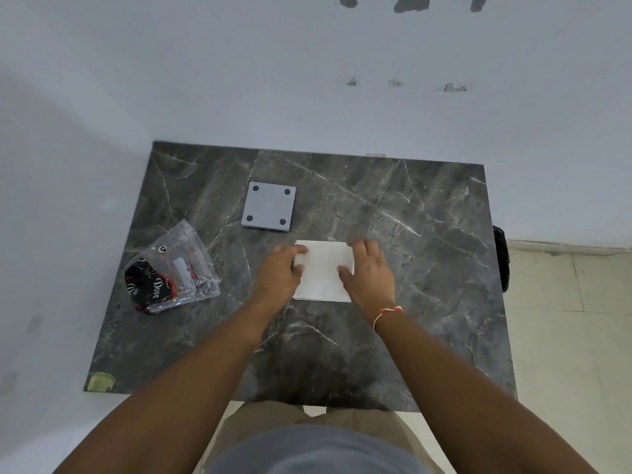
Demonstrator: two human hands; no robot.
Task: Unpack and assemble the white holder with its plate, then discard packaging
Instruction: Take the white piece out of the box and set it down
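Note:
A white rectangular holder (323, 273) lies flat in the middle of the dark marble table (410, 268). My left hand (280, 271) grips its left edge and my right hand (367, 271) grips its right edge, fingers curled over the far corners. Beyond it, apart, lies a square grey-white plate (269, 211) with a dark dot near each corner. A clear plastic packaging bag (174, 268) with black and red print and a small white part inside lies at the table's left edge.
White walls close off the far and left sides of the table. A black object (501, 258) hangs off the right edge, above a pale tiled floor (564, 336). A yellowish patch (100, 382) marks the near left corner.

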